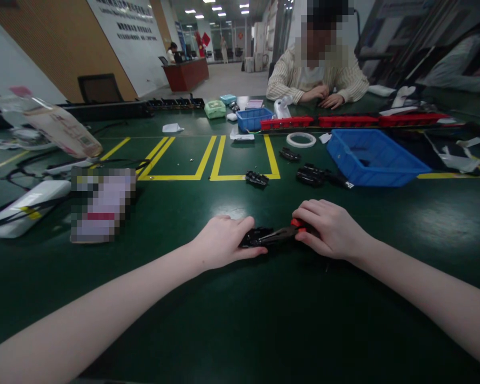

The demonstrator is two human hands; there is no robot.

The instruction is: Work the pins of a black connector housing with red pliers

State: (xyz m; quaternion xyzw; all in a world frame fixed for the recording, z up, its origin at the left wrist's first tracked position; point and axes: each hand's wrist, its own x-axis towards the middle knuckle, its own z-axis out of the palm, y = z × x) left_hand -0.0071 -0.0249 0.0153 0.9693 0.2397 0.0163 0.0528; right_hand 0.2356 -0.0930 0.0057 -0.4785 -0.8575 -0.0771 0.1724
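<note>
Between thumb and fingers, my left hand (223, 241) grips a small black plastic part (256, 237) just above the green table. My right hand (331, 229) is closed around the red handles of a pair of pliers (284, 233). The pliers' metal jaws point left and reach the black part; whether they bite on it I cannot tell. Farther back lie similar black parts: one (256, 178) on the yellow tape, another (290, 154) behind it, and a larger dark cluster (312, 174) beside the blue bin.
A blue bin (378, 160) stands at right, near a white tape roll (301, 140). Red strips (348, 122) and a small blue basket (255, 119) lie farther back. At left are a phone (104, 208), a white device with cables (28, 208) and a bottle (62, 125). A person sits opposite.
</note>
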